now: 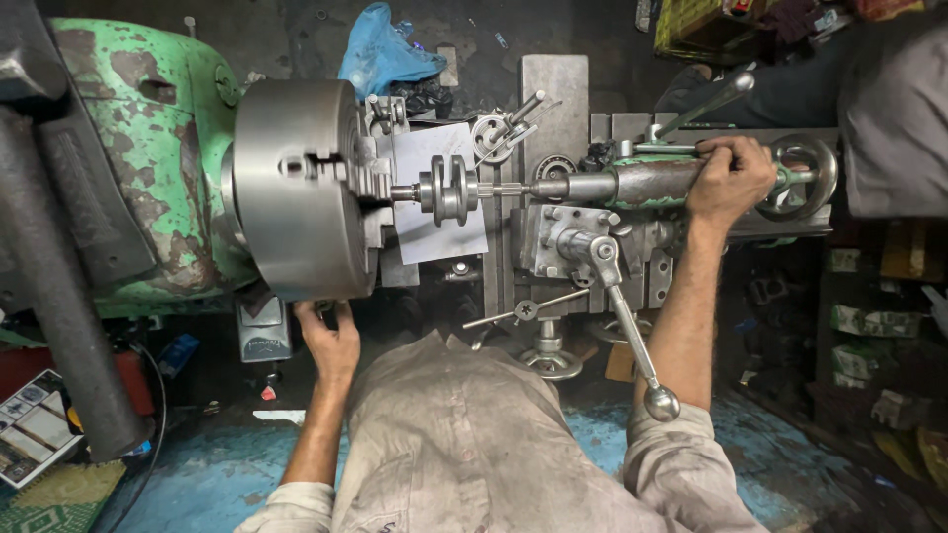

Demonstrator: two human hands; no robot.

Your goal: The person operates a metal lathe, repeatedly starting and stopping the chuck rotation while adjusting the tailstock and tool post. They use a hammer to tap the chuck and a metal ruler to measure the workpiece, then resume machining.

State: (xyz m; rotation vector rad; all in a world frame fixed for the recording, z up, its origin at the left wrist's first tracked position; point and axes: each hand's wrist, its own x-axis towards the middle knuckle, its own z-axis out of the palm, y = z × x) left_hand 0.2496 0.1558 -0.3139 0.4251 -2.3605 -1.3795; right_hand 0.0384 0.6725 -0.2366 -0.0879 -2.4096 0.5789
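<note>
I look down on a metal lathe. A large round steel chuck (296, 183) holds a small stepped metal workpiece (446, 190), whose other end meets the tailstock (632, 183). My right hand (729, 176) is closed over the top of the tailstock, just left of its handwheel (808, 176). My left hand (331, 336) reaches under the chuck's lower rim, its fingers curled against the machine; I cannot see whether it holds anything. A white sheet (434, 212) lies behind the workpiece.
The worn green headstock (148, 148) fills the left. A long lever with a ball end (632, 336) sticks out toward me from the tool post. A carriage handwheel (548, 355) sits near my chest. A blue bag (380, 49) lies behind the lathe. Boxes crowd the right.
</note>
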